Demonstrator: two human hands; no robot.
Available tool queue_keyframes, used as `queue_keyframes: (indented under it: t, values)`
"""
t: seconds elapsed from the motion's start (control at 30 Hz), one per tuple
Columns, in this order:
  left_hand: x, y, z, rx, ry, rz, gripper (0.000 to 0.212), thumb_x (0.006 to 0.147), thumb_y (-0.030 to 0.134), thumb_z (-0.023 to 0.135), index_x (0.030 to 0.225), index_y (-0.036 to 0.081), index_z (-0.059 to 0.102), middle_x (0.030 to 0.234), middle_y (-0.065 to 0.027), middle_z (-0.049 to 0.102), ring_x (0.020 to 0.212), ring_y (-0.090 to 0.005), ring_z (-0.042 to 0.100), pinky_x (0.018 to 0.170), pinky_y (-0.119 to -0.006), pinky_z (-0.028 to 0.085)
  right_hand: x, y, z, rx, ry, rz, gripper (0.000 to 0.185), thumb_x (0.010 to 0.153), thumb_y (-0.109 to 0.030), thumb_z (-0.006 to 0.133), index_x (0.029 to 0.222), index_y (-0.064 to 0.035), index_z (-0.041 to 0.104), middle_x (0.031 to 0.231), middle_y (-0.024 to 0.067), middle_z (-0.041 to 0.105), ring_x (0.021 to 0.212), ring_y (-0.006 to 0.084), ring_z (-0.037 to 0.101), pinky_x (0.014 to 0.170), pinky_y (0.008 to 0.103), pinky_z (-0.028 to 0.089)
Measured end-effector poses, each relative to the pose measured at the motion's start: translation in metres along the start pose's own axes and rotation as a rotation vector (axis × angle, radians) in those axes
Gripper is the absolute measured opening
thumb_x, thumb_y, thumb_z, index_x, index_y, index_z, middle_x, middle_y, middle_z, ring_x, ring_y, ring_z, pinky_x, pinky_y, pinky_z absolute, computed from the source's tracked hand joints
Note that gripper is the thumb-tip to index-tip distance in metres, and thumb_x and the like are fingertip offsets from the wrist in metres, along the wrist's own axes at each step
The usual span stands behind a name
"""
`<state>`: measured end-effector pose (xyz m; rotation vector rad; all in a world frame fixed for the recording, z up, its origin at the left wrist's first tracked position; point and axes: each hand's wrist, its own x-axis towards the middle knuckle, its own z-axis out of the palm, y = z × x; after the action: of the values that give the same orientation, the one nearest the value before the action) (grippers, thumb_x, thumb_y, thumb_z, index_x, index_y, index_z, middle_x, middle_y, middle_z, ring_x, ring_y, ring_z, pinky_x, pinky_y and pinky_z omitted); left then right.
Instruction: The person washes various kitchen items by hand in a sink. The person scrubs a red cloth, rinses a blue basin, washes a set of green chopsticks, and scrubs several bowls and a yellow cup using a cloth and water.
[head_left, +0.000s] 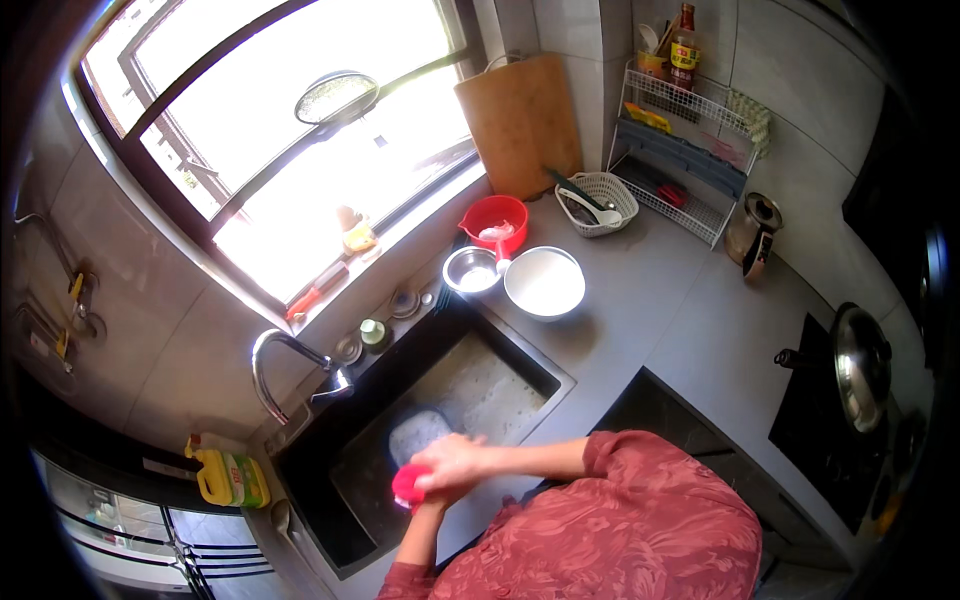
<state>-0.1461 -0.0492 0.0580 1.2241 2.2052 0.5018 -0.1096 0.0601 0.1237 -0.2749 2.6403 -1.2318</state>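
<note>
Over the black sink (304, 480), my hands are pressed together around a bright pink scrubbing cloth (409, 484). My right hand (450, 459) lies on top with its fingers wrapped over the cloth. Below it, my left hand (441, 495) grips the cloth from underneath and is largely hidden. Just beyond the hands, a dark-rimmed container (418, 433) filled with suds sits in the sink. Cloudy, foamy water (491, 382) covers the sink bottom around it.
A chrome faucet (289, 349) arches over the sink's left side. Past the far end stand a white bowl (544, 282), a steel bowl (471, 270) and a red basin (514, 210). A yellow detergent jug (231, 480) stands left; a lidded pan (862, 367) is on the stove at right.
</note>
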Motion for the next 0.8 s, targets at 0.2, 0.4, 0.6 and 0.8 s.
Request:
queue_keyframes:
  t: [0.2, 0.4, 0.6, 0.8]
  values:
    - [0.041, -0.061, 0.039, -0.529, 0.247, 0.054, 0.058, 0.082, 0.037, 0.059, 0.127, 0.005, 0.042, 0.124, -0.0153, 0.049, 0.112, -0.0242, 0.048, 0.096, -0.034, 0.037, -0.025, -0.003, 0.023, -0.236, 0.482, -0.598, 0.045, 0.061, -0.030, 0.066, 0.097, -0.0068, 0.054, 0.104, 0.0081, 0.055, 0.102, 0.0269, 0.049, 0.083, 0.0464, 0.038]
    - [0.022, -0.014, 0.029, -1.170, 0.318, 0.265, 0.032, 0.080, 0.021, 0.060, 0.108, 0.005, 0.055, 0.112, -0.0078, 0.055, 0.100, -0.0172, 0.053, 0.086, -0.030, 0.043, -0.049, 0.061, -0.013, -0.155, 0.503, -0.589, 0.045, 0.059, -0.014, 0.068, 0.101, -0.0066, 0.054, 0.104, 0.0104, 0.057, 0.101, 0.0292, 0.053, 0.082, 0.0382, 0.043]
    - [-0.025, -0.035, 0.013, -1.258, 0.460, -0.272, 0.039, 0.083, 0.016, 0.059, 0.116, -0.002, 0.051, 0.106, -0.0119, 0.060, 0.095, -0.0181, 0.059, 0.080, -0.028, 0.047, -0.108, 0.126, -0.060, -0.336, 0.840, -0.236, 0.036, 0.059, -0.016, 0.065, 0.093, -0.0066, 0.058, 0.089, 0.0117, 0.061, 0.082, 0.0295, 0.059, 0.074, 0.0393, 0.046]
    - [-0.114, -0.113, 0.060, -0.176, 0.959, -0.694, 0.027, 0.074, 0.013, 0.060, 0.097, 0.001, 0.061, 0.098, -0.0171, 0.061, 0.094, -0.0315, 0.057, 0.085, -0.039, 0.044, -0.174, 0.216, -0.073, -0.829, 0.633, 0.755, 0.045, 0.072, -0.023, 0.064, 0.110, -0.0019, 0.051, 0.119, 0.0169, 0.049, 0.119, 0.0319, 0.037, 0.090, 0.0499, 0.032]
